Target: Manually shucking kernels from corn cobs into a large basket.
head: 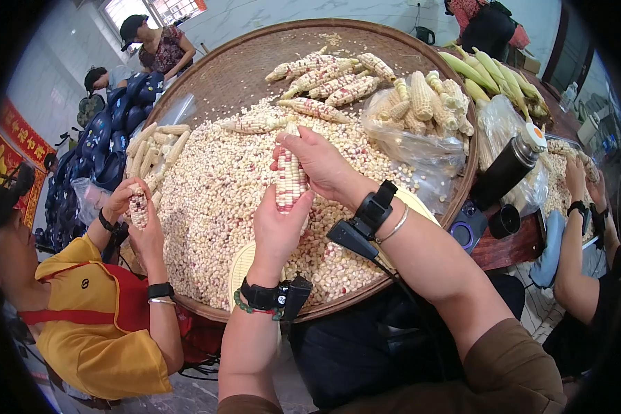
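Note:
An ear of corn with white and red kernels (291,181) is held nearly upright between my two hands. My left hand (281,227) grips its lower end, thumb along the side. Around the upper end, my right hand (321,163) is closed, with the thumb near the tip. Both hands are above a thick layer of loose kernels (207,222) on a large round woven tray (238,62). Just beyond the hands lies another ear of corn (251,124) on the kernels. A pile of speckled ears (336,77) rests at the tray's far side.
Stripped cobs (422,95) fill a plastic bag on the tray's right; more cobs (147,150) lie left. A black thermos (507,165), phone (468,225) and cup (504,221) stand right. A co-worker's hands (139,212) hold an ear at left; another person's hands (579,178) work at right.

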### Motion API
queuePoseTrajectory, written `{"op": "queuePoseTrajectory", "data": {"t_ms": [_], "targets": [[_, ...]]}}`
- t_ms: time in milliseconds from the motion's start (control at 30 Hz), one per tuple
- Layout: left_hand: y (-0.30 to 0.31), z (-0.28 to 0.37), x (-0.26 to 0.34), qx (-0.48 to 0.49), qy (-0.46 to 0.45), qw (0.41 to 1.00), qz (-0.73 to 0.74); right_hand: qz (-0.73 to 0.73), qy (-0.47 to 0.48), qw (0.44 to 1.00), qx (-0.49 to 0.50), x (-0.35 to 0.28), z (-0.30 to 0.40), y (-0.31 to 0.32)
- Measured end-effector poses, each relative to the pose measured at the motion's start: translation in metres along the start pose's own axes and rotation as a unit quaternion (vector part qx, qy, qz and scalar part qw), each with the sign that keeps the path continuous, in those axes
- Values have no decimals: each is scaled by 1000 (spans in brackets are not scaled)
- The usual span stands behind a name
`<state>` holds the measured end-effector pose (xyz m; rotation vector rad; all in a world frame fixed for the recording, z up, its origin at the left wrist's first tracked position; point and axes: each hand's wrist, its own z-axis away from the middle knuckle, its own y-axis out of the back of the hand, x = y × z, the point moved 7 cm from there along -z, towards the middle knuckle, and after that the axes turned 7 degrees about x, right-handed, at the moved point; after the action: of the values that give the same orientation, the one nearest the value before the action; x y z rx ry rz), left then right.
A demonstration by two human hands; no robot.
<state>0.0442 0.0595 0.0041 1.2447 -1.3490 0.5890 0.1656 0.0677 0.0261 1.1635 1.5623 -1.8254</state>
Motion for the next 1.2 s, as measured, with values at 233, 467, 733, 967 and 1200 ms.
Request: {"op": "queuePoseTrajectory", "data": {"t_ms": [233,467,733,967,1200], "targets": [[5,-2,-4,19,35,999,15,-82,-78,993,-27,3,-1,3],[13,-1,9,81,-39,994,-61,-7,-39,998,-43,7,-5,1],[13,1,17,98,-63,990,-78,-56,-30,998,-25,5,-2,-1],[8,5,27,83,-79,980,-160,31,5,999,17,6,-3,7],[7,-2,9,53,-60,994,-72,-23,-42,999,7,7,-6,9]]}}
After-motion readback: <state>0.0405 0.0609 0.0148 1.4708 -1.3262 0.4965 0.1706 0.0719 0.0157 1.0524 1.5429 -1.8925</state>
